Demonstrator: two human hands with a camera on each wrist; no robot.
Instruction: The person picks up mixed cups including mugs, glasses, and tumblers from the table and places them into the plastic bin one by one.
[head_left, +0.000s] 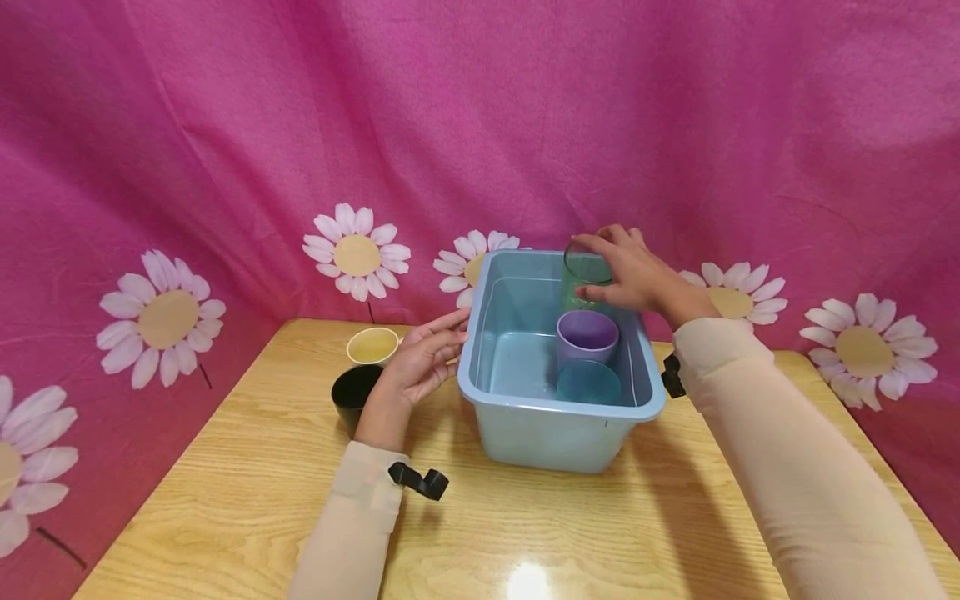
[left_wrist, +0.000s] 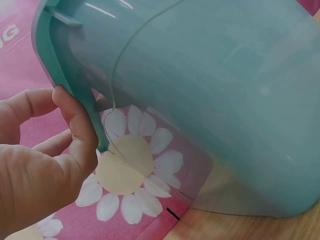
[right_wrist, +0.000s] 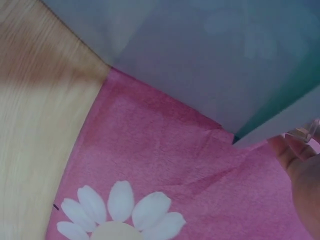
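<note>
A light blue plastic basin (head_left: 555, 433) stands on the table. My left hand (head_left: 423, 362) is at its left side; in the left wrist view, its fingers (left_wrist: 75, 117) hold the overhanging rim, one fingertip showing behind it. At the back right corner my right hand (head_left: 630, 271) grips a clear green glass (head_left: 573, 279) near its top, thumb and fingers on either side. The glass's lower part is inside the basin; whether it touches the bottom I cannot tell. Just in front of it are a purple cup (head_left: 577, 354) and a translucent teal cup (head_left: 588, 383).
To the basin's left, a pale yellow cup (head_left: 372, 345) and a black cup (head_left: 348, 408) stand on the wooden table (head_left: 465, 533), partly behind my left hand and wrist. A pink cloth (head_left: 480, 125) with white daisies hangs behind and around the table.
</note>
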